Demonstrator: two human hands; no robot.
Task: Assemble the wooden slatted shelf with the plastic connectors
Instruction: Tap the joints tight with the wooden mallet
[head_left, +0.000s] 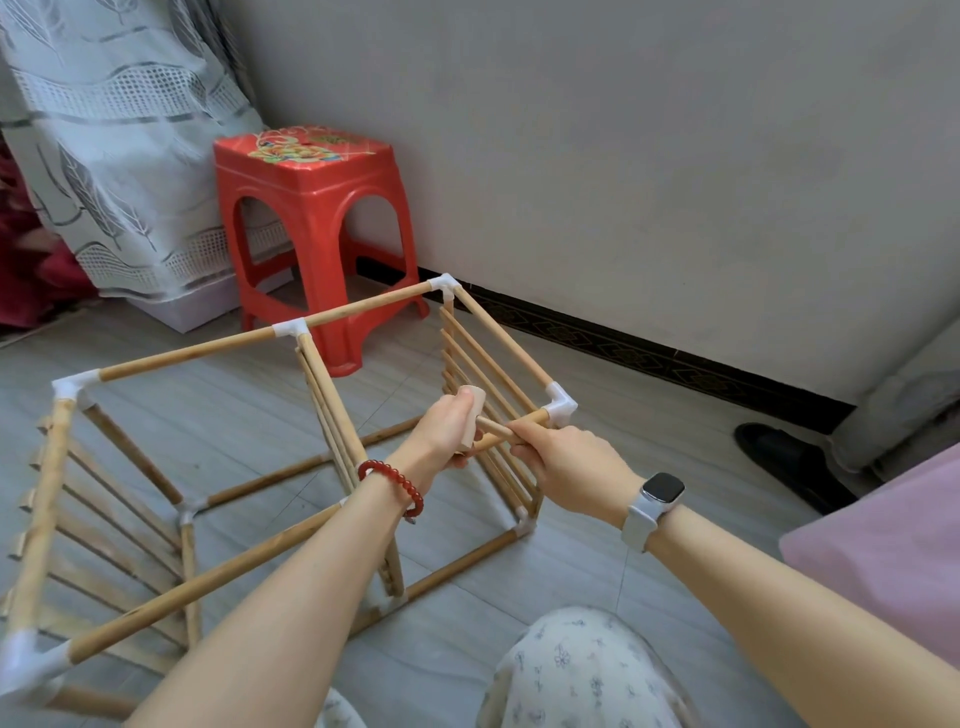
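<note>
Nearest the camera, a knee in flowered cloth (582, 670) is resting on the tiled floor (249, 426), and both forearms are reaching out over it. The shelf frame (291, 447) is lying on its side on that floor, its long axis running from near left toward the far right, with the slatted panels standing upright across it.

The right hand (566, 462) is curling its grip round a short wooden rod (511, 434) whose far end is already sitting in a white corner connector (561, 408); the rod is pointing back toward the left hand. The left hand (444, 431) is clamping a pale plastic connector (472, 418) and appears to be pushing it onto the rod's free end.

The rods look light and stiff, though thin enough to flex, so holding close to the joint seems wise. The connectors are probably smooth and push-fit, needing a firm, straight shove.

Farther off, a red stool (317, 228) is standing by the wall (623, 156).
</note>
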